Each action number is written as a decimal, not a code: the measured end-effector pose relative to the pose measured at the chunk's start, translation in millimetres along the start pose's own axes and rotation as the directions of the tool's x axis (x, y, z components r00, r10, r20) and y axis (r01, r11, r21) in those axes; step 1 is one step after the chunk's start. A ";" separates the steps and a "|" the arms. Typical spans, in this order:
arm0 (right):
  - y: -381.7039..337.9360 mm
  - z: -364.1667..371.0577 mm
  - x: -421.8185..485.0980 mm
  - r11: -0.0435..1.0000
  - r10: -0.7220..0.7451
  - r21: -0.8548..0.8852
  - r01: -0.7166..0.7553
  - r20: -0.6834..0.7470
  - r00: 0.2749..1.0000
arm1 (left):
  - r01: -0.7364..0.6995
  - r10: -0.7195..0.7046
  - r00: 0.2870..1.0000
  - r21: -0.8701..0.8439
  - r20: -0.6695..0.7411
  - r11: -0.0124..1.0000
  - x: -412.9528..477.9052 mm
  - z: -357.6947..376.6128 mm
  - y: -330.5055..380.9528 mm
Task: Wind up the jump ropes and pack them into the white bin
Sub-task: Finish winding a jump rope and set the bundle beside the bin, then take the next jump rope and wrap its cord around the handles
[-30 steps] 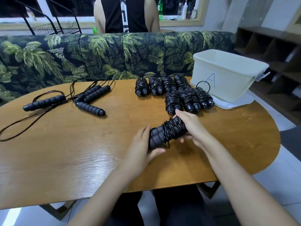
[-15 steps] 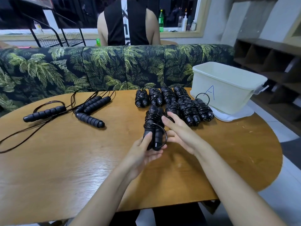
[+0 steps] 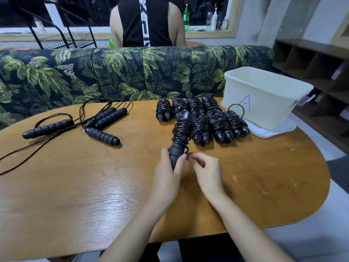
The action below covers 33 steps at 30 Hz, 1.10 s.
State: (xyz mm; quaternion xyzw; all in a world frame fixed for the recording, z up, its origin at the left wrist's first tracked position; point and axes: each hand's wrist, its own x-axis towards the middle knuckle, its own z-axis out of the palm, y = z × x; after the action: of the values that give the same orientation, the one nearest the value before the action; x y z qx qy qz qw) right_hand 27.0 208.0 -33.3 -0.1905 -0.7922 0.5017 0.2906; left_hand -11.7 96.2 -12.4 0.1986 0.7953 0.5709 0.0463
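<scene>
Head cam: our left hand [image 3: 167,178] grips the bottom of the black cord-wound jump rope bundle [image 3: 181,135], tilted up over the oval wooden table [image 3: 75,186]. Our right hand [image 3: 206,172], just beside, pinches its loose cord; the white plastic bin [image 3: 264,103] sits far right.

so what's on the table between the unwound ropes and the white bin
Head view: a cluster of wound jump ropes sits between the unwound ropes and the white bin.

all the jump ropes [image 3: 219,125] are black, bin [image 3: 264,97] is white-ish (maybe cream?) with a blue "A" [image 3: 245,103], worktop [image 3: 75,186] tan woodgrain, sofa [image 3: 117,72] black with green palm leaves
</scene>
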 end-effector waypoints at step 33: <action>-14.4 3.8 116.6 0.724 -0.054 -0.658 0.206 0.243 0.968 | 0.431 -0.388 0.900 -0.271 0.201 0.860 116.2 -16.5 -5.5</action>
State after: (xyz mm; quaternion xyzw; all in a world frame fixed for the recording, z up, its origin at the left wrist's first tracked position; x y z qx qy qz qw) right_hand -64.1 268.4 9.9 -0.1739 -0.9575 0.1733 0.1514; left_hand -124.7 122.9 5.9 0.0544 0.7148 0.6498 0.2526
